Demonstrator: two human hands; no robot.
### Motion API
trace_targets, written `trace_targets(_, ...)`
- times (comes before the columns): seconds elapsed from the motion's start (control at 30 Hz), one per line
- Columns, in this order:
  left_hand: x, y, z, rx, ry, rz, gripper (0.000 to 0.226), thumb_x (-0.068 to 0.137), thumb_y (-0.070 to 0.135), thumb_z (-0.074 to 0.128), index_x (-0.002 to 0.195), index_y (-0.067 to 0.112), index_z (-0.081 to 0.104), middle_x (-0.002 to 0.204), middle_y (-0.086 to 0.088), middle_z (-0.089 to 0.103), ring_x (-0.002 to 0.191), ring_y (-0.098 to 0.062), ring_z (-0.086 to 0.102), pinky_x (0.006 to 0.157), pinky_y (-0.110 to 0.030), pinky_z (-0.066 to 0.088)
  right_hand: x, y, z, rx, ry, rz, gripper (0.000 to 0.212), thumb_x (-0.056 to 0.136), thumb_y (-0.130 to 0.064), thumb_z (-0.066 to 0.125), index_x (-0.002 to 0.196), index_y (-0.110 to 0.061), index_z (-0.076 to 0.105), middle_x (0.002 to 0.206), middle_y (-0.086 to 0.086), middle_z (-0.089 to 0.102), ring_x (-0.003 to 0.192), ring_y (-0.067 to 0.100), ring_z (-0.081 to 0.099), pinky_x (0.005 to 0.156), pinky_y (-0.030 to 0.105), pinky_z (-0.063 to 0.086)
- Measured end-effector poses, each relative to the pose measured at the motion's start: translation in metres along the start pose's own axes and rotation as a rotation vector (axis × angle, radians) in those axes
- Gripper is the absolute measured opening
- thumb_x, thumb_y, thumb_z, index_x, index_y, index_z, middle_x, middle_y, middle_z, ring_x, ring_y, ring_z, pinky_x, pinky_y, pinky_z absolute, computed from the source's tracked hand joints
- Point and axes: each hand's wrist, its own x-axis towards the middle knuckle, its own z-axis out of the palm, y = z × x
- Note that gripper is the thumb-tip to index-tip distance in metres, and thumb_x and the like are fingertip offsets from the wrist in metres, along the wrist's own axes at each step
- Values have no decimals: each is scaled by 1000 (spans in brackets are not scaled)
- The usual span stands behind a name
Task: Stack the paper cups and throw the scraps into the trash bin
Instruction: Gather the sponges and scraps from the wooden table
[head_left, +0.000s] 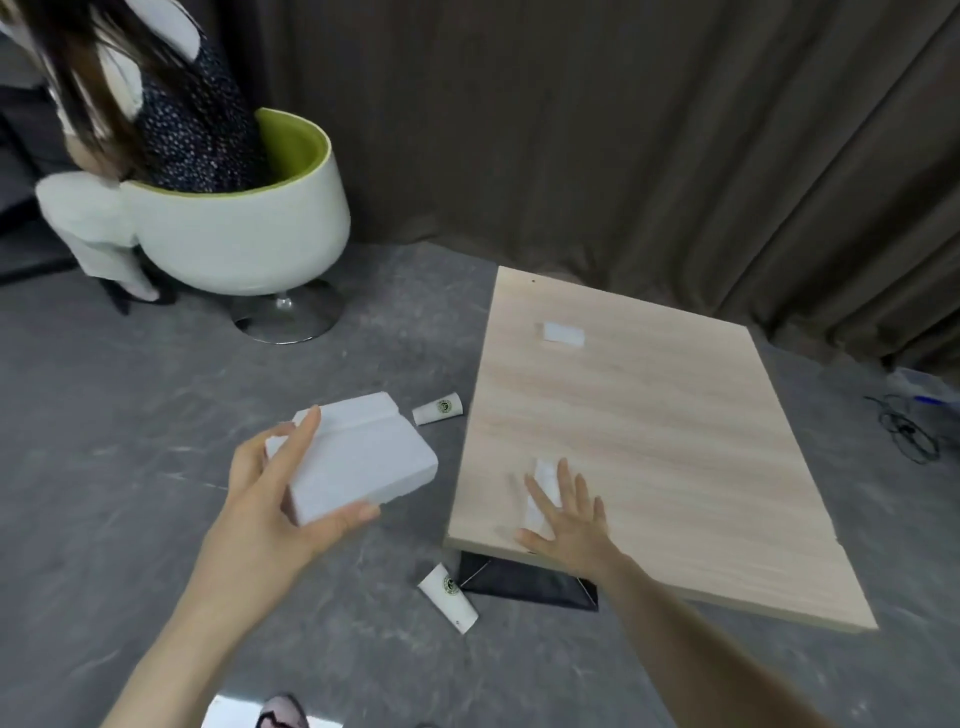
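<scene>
Head view: left hand grips foam block.

Grey mottled floor; dark brown curtains; white-green tub chair; light wooden table.

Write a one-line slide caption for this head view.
Left hand grips white foam block; right hand reaches white scrap on wooden table.

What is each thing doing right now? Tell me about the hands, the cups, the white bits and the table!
Left hand: grips the foam block.
Foam block: held up above the floor.
Right hand: fingers straight, flat on the near scrap.
Near scrap: lying on the table, partly under the fingers.
Far scrap: lying loose on the table.
Far cup: on its side on the floor.
Near cup: on its side on the floor.
Table: upright.
</scene>
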Motion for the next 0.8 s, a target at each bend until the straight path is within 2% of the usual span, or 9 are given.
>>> trace_targets(0.07,9,1,-4,16,19,0,98,52,54,81,137,54,33,122,42,24,109,21,37,88,-30,41,8,-2,1,-47,-36,-26,81,78,-83,17,144,-50,-18,146,-1,-45,140,31,-33,114,54,-14)
trace_targets(0.13,15,3,-6,15,26,-5,97,54,52,85,137,54,34,122,43,24,110,20,37,89,-30,42,14,-3,4,-57,-34,-48,91,64,-87,1,144,-49,-21,149,-2,-42,139,29,-34,114,54,-14)
trace_targets(0.23,21,3,-8,25,16,-13,91,56,48,77,136,55,35,122,43,24,110,21,36,90,-30,41,16,-3,5,-58,-9,-67,100,62,-86,-2,145,-36,-27,150,-2,-39,139,22,-35,115,50,-17)
trace_targets(0.33,25,0,-7,38,5,-11,94,56,51,82,137,54,34,123,41,23,108,23,35,89,-30,41,14,-4,-1,-74,12,-95,110,59,-88,-3,145,-23,-29,151,-1,-38,142,19,-30,115,46,-19)
trace_targets(0.4,25,-2,-4,31,-4,-25,93,57,52,80,138,54,33,123,38,25,110,13,40,90,-31,42,11,-6,-8,-73,47,-122,116,58,-89,-5,146,-18,-27,150,-2,-39,143,18,-28,114,45,-21)
trace_targets(0.47,23,-3,1,28,-4,-29,93,57,51,76,139,52,32,125,29,27,110,4,40,90,-30,42,5,-14,-18,-49,106,-177,110,64,-86,2,146,-19,-28,146,-5,-43,143,16,-29,113,44,-22)
trace_targets(0.5,22,-4,5,37,-5,-21,93,58,50,75,140,51,31,127,26,26,109,6,38,89,-29,41,1,-19,-25,-28,135,-214,105,68,-84,6,145,-21,-29,144,-7,-46,142,14,-30,113,44,-23)
trace_targets(0.73,4,-12,14,76,78,-2,91,67,42,80,142,50,28,132,29,21,109,10,36,80,-18,38,-57,-98,-97,17,346,-585,91,87,-71,27,146,-27,-26,149,-12,-40,138,3,-35,113,39,-25)
trace_targets(0.8,-4,-16,8,99,138,-7,92,68,45,79,143,48,26,136,26,20,112,5,38,80,-22,41,-74,-127,-112,17,368,-699,90,88,-69,30,147,-27,-24,151,-12,-39,139,3,-33,113,37,-26)
